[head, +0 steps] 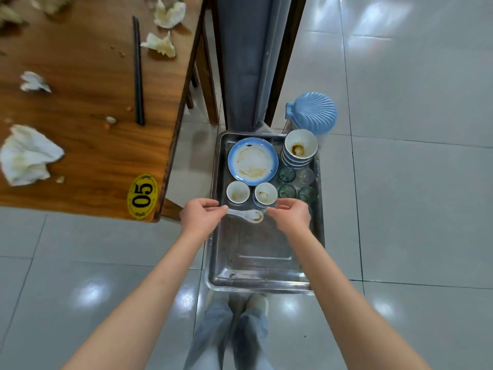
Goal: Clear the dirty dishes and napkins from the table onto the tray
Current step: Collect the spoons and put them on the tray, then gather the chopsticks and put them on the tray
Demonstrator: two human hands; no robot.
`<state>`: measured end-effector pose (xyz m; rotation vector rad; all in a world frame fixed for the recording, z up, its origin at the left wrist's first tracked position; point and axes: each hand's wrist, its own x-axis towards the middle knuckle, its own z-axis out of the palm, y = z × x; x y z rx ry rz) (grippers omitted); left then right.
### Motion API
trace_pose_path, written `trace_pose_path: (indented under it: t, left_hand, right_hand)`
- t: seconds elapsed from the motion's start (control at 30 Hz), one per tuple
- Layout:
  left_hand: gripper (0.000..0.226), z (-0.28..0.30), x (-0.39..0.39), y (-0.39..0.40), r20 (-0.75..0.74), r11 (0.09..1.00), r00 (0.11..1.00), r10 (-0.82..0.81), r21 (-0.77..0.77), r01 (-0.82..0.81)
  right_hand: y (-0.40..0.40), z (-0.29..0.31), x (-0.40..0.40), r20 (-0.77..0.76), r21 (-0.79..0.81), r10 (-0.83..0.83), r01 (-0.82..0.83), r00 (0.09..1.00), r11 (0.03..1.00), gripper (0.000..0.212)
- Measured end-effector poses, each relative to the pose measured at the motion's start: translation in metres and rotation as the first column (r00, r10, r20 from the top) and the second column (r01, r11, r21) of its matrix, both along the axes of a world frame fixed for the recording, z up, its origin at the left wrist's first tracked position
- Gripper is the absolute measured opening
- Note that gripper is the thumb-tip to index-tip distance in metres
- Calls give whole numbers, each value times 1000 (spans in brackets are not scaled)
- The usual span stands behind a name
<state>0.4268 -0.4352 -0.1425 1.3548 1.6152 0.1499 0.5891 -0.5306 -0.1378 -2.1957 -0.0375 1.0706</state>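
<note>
The metal tray [256,265] holds a stained blue-rimmed plate [252,163], stacked bowls [300,152], two small cups [250,194] and four glasses [296,184] (three greenish). The left hand [200,217] pinches a white spoon [246,215] over the tray; the right hand [290,216] grips something clear, unidentifiable. Crumpled napkins [25,154] and chopsticks [138,73] lie on the table [85,102].

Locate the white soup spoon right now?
In the head view the white soup spoon is over the metal tray, just in front of the two small cups, its handle pinched by the left hand; the right hand is beside its bowl.
</note>
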Motion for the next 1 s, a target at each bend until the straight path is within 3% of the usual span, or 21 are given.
trace_pose_path:
  t: [0.3, 0.53, 0.77, 1.0]
  left_hand:
    - [43, 118, -51, -18, 78, 976, 988, -134, 185, 118]
    - [59, 217, -109, -12, 85, 951, 988, -132, 292, 102]
    - [64, 278, -197, -5, 71, 889, 997, 26, 455, -55]
    - [64, 303, -304, 46, 71, 861, 990, 118, 490, -138]
  right_hand:
    - [-6, 136, -13, 54, 136, 345, -349, 937, 927, 51]
    - [17, 229, -67, 207, 264, 604, -639, 769, 723, 59]
    - [61, 287, -148, 350, 332, 701, -782, 621, 527, 59]
    - [132, 304, -246, 415, 360, 682, -797, 602, 485, 58]
